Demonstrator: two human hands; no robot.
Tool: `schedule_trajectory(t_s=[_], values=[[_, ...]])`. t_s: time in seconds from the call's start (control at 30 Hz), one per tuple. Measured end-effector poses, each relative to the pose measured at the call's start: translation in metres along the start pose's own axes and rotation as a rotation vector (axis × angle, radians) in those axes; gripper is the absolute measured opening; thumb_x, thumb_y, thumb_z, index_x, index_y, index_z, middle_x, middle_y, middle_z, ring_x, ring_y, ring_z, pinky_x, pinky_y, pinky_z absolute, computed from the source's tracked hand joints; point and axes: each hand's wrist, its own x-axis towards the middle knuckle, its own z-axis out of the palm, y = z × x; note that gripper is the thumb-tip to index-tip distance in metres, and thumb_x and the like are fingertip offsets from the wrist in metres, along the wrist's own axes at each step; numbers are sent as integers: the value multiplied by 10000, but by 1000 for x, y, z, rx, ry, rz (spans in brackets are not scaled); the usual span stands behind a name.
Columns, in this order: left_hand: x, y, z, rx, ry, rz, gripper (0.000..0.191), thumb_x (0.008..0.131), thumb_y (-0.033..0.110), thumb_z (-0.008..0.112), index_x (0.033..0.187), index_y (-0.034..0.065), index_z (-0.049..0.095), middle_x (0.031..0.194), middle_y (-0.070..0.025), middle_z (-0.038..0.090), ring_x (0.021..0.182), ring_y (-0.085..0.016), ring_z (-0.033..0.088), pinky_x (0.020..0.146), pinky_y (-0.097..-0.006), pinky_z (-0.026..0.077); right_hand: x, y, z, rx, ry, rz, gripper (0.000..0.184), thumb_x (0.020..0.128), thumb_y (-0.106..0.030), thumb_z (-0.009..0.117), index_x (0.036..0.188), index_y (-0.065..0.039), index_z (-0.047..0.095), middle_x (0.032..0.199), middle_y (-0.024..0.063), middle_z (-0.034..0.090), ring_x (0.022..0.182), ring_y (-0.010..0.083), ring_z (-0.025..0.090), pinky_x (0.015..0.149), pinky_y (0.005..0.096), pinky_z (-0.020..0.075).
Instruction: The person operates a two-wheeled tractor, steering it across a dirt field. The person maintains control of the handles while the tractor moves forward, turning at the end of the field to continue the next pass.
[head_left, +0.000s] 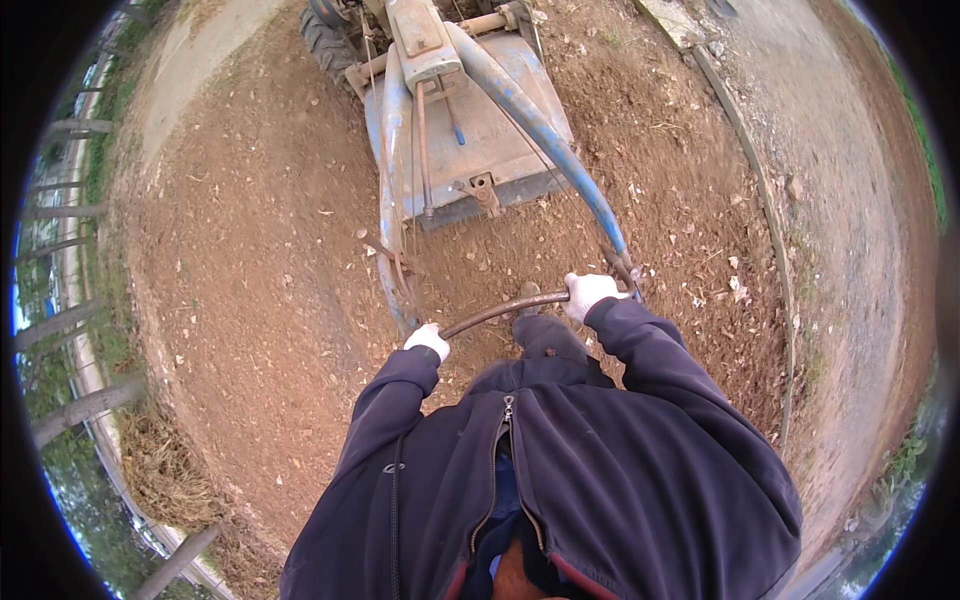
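A walk-behind tiller (487, 142) with worn blue paint stands on the soil in front of me. Its two blue handle tubes (551, 139) reach back towards me and join a curved, rusty metal handlebar (506, 309). In a white glove, my left hand (428, 342) grips the bar's left end. My right hand (591, 295), gloved too, is closed around the right end, beside a rusty lever (621, 266). A second rusty lever (382, 247) sits on the left tube. Between the tubes are an upright rod (424, 150) and a blue-tipped lever (458, 135).
Loose brown soil (247, 247) with scattered dry leaves surrounds the machine. A low concrete edging (750, 142) runs along the right, with a gravel path (847, 195) beyond. Tree trunks (82, 405) and a heap of dry grass (161, 472) line the left. One tyre (330, 49) shows at upper left.
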Motion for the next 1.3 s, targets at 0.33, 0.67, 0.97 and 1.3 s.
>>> schedule_trajectory(t_s=[0.33,0.67,0.97,1.3], values=[[21,3,-45,-167,152,-38,393,848,380,733,1156,137,732,1100,-163,770,1065,-349,732,961,-447,560,48,-35,-37,14,-6,11,342,868,-378,664,1039,-101,768,994,192,773,992,372,749,874,486,576],[100,-180,34,-1631,447,-52,797,790,244,921,1459,23,550,1390,-159,642,1333,-285,580,1079,-436,485,94,-71,-52,-7,1,-31,262,867,-337,670,1014,-141,765,886,189,758,900,404,741,817,511,573],[169,-218,77,-1102,186,21,618,717,216,937,1249,38,678,1137,-83,759,1005,-266,736,911,-422,565,139,-85,-74,-57,112,7,311,850,-398,730,932,-98,745,844,214,746,820,405,746,786,503,589],[228,-214,-3,-847,132,-356,1234,570,556,953,1550,12,436,1468,-287,567,1378,-395,543,1177,-415,419,173,-88,-116,-89,312,-43,99,773,-182,756,797,-93,717,730,163,690,746,391,708,691,487,560]])
